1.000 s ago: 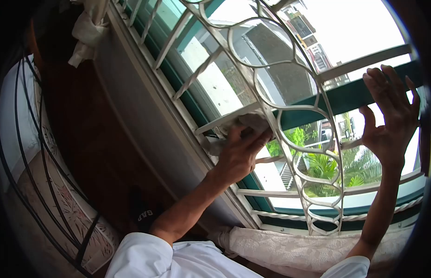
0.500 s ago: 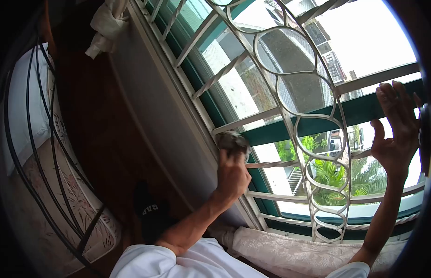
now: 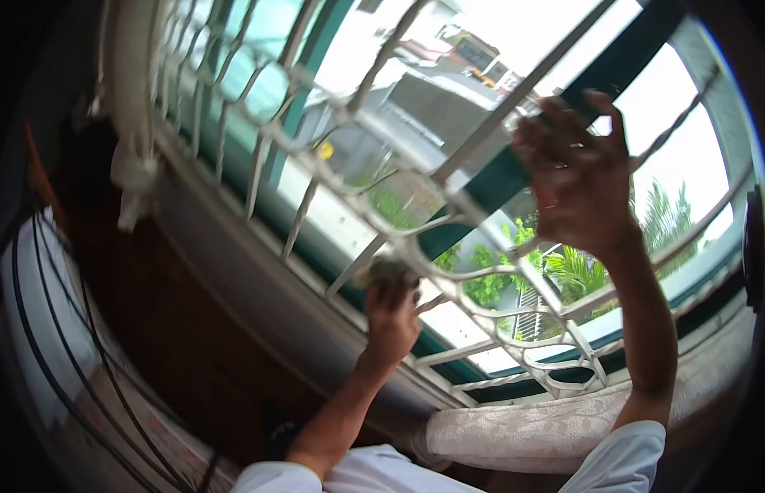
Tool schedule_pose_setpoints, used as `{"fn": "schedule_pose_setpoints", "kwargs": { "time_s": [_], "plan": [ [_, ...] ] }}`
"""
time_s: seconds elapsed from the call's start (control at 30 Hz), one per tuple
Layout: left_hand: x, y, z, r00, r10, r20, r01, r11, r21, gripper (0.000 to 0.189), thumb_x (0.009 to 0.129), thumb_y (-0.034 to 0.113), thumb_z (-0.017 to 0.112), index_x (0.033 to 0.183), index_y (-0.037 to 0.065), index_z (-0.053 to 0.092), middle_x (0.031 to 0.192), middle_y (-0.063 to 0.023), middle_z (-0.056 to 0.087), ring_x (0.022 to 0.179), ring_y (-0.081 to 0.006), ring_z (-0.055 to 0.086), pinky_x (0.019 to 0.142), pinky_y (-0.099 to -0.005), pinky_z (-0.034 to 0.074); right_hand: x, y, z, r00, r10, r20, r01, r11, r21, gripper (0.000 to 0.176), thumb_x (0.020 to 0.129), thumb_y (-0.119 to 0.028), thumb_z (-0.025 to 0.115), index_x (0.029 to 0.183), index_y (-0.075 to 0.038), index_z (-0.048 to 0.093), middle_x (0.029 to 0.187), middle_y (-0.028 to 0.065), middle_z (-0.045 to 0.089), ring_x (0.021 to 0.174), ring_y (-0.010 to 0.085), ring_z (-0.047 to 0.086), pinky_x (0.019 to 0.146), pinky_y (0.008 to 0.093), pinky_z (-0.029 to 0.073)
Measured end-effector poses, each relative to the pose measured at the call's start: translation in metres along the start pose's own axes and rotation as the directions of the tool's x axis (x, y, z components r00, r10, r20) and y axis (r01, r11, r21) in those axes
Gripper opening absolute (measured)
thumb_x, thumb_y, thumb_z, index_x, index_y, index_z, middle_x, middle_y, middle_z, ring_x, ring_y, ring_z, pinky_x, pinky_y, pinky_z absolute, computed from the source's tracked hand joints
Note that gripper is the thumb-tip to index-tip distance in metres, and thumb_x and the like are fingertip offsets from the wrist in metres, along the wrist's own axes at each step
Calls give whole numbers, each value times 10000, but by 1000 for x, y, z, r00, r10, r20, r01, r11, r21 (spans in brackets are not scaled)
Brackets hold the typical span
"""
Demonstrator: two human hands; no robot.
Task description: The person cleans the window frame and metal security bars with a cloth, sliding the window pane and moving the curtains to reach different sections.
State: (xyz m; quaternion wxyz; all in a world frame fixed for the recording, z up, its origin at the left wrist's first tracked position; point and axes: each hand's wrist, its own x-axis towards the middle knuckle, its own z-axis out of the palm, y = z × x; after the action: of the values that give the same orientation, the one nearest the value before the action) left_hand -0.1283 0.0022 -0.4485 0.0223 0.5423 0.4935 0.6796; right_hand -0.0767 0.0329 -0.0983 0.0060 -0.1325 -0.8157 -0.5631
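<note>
My left hand (image 3: 390, 324) is closed round a crumpled greyish rag (image 3: 389, 269), held against the lower part of the white metal window grille (image 3: 432, 246) close to the sill. Motion blurs the rag and the fingertips. Higher up and to the right, my right hand (image 3: 581, 185) is raised in front of the bars with its fingers apart and nothing in it. Behind that hand runs the dark green window frame (image 3: 489, 182), partly covered by the fingers.
A light patterned curtain (image 3: 514, 431) lies bunched along the near side of the window. Another curtain (image 3: 134, 177) hangs knotted at the far left end. At lower left, dark curved metal rods (image 3: 49, 329) stand before a bed with a pale pillow (image 3: 41, 287).
The camera view has turned and shifted. My right hand has come away from the window's right side towards the middle. My left hand still holds the rag, now a little higher along the grille.
</note>
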Motion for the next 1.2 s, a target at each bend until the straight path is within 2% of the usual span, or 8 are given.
{"fn": "schedule_pose_setpoints", "kwargs": {
  "time_s": [0.13, 0.3, 0.43, 0.6, 0.7, 0.8, 1.1, 1.2],
  "plan": [
    [-27, -23, -41, 965, -241, 102, 246, 969, -36, 347, 896, -10, 563, 1225, -50, 664, 986, -245, 690, 928, -482, 637, 817, -506, 525, 0, 6, -2, 998, -6, -59, 12, 993, 116, 376, 659, -198, 736, 1011, -67, 746, 1141, 62, 750, 1168, 262, 663, 1095, 620, 353],
    [76, 74, -97, 964, 259, -59, -265, 950, -162, 412, 870, -35, 588, 1280, -60, 629, 1099, -241, 690, 1008, -435, 639, 927, -491, 461, -4, 30, -12, 855, 236, -462, -88, 943, 320, 309, 632, -108, 770, 940, -84, 762, 1101, 62, 746, 1094, 218, 695, 1054, 574, 436],
    [155, 113, -66, 855, 493, 159, -500, 866, 3, 564, 834, -24, 626, 1393, -36, 551, 1346, -262, 552, 1184, -466, 481, 1011, -521, 404, 0, 77, -49, 825, 290, -485, -247, 957, 152, 299, 606, -45, 772, 904, -66, 753, 1073, 73, 741, 1089, 218, 691, 1063, 533, 455],
    [232, 132, -17, 742, 670, 3, -664, 735, 141, 554, 887, 7, 548, 1433, -74, 497, 1381, -290, 525, 1254, -464, 434, 1115, -529, 330, -1, 121, -67, 782, 361, -508, -256, 929, 266, 141, 735, -62, 754, 875, -47, 754, 1050, 104, 753, 1059, 254, 703, 1012, 438, 500],
    [307, 193, -9, 769, 637, -53, -629, 769, 114, 564, 842, -23, 581, 1402, -67, 523, 1215, -262, 577, 1172, -438, 467, 1033, -548, 370, -1, 128, -68, 722, 350, -597, -218, 934, 285, 144, 744, -69, 756, 879, -21, 740, 1058, 127, 747, 1035, 290, 709, 991, 421, 515],
    [329, 225, -10, 634, 740, -223, -738, 666, 112, 526, 862, -22, 576, 1386, -62, 539, 1189, -232, 588, 1126, -394, 488, 962, -511, 395, -6, 138, -61, 673, 422, -608, -268, 905, 331, 178, 754, -25, 741, 925, 20, 728, 1099, 202, 726, 1061, 335, 699, 1001, 436, 527],
    [282, 176, -25, 715, 699, 29, -680, 685, 260, 522, 891, 20, 600, 1409, -11, 545, 1364, -241, 551, 1260, -404, 476, 1081, -513, 386, -20, 129, -53, 696, 379, -610, -170, 912, 373, 228, 714, 29, 736, 941, 47, 721, 1126, 205, 708, 1114, 349, 684, 981, 411, 574],
    [364, 237, -19, 489, 845, -219, -824, 529, 202, 366, 877, 61, 621, 1239, 4, 608, 1211, -204, 582, 1215, -378, 501, 1052, -477, 416, -18, 127, -60, 622, 408, -668, -187, 906, 379, 349, 705, 46, 732, 1050, 33, 679, 1161, 202, 686, 1152, 363, 661, 978, 447, 577]
  ]
}}
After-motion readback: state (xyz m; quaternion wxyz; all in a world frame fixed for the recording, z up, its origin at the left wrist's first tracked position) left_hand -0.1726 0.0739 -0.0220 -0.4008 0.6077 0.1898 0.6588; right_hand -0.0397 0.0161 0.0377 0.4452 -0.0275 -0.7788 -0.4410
